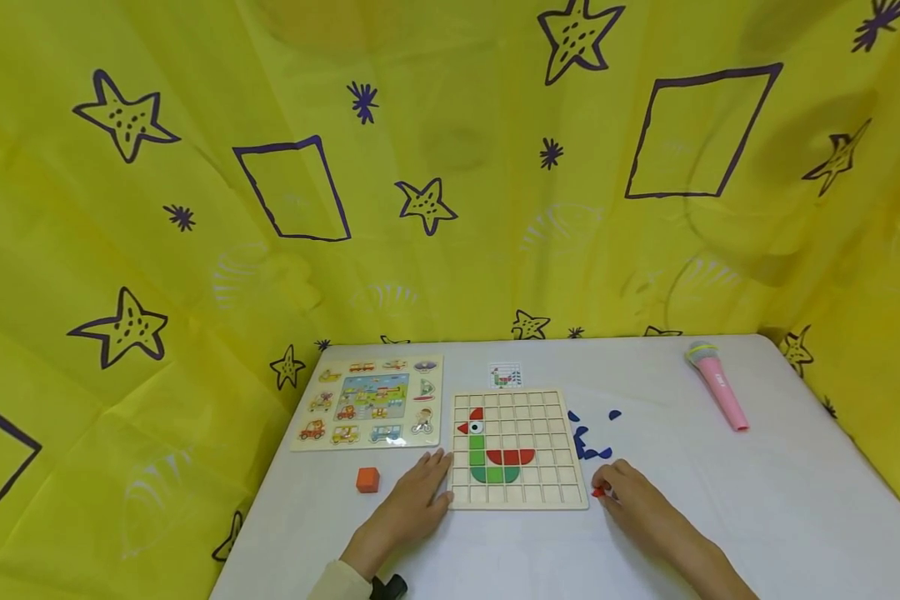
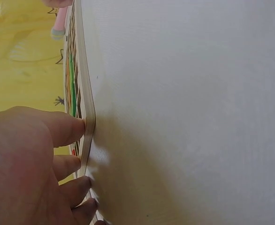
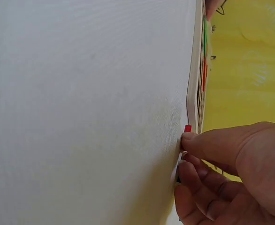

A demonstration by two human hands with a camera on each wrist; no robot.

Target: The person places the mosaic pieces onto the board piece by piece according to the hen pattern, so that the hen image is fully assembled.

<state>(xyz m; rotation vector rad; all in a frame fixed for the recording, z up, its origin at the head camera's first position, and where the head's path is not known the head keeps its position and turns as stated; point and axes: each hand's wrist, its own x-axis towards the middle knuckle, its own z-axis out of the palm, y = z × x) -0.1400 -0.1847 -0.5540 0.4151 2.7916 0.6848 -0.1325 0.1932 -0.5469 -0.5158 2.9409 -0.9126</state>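
A wooden grid board (image 1: 562, 492) lies on the table with red, green and white-eyed pieces set in it as a bird shape. My left hand (image 1: 416, 497) rests against the board's left edge, its fingertips touching the rim. Just off the lower right corner, my right hand (image 1: 633, 500) pinches a small red piece (image 3: 188, 128) between thumb and fingers. In the head view most of that red piece is hidden by the fingers. Several dark blue pieces (image 1: 581, 442) lie loose by the board's right side. A small pattern card (image 1: 506, 376) sits behind the board.
A picture puzzle board (image 1: 431, 392) with vehicle pieces lies at the back left. An orange cube (image 1: 367, 480) stands left of my left hand. At the back right lies a pink toy microphone (image 1: 722, 392). A yellow patterned curtain (image 1: 450, 275) borders the white table.
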